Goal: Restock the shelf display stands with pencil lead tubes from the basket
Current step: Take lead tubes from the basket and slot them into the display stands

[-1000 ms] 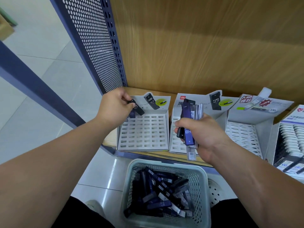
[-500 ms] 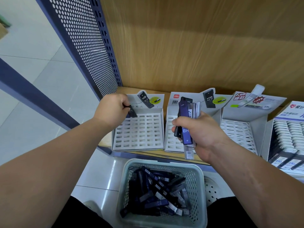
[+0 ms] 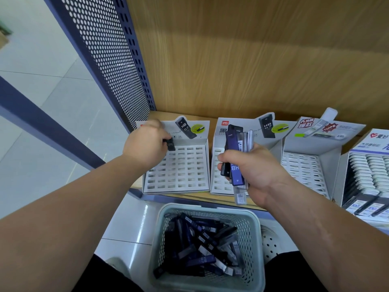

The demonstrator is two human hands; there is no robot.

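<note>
My left hand (image 3: 145, 147) grips a black lead tube (image 3: 170, 143) at the back left corner of the leftmost white slotted display stand (image 3: 185, 167). The tube stands upright over the top row of slots. My right hand (image 3: 252, 171) is closed around a bundle of lead tubes (image 3: 236, 157), dark blue, black and clear, held above the second stand (image 3: 219, 178). A pale green basket (image 3: 251, 249) below the shelf edge holds several dark lead tubes (image 3: 200, 245).
A third slotted stand (image 3: 305, 167) sits right of my right hand, and a fourth stand (image 3: 370, 171) at the far right is filled with white-capped tubes. A perforated blue panel (image 3: 109, 60) closes the shelf's left side. A wooden back wall (image 3: 252, 55) rises behind.
My left hand has lowered its black tube from a tilt to upright at the stand's back left slots. The right hand keeps its bundle in place.
</note>
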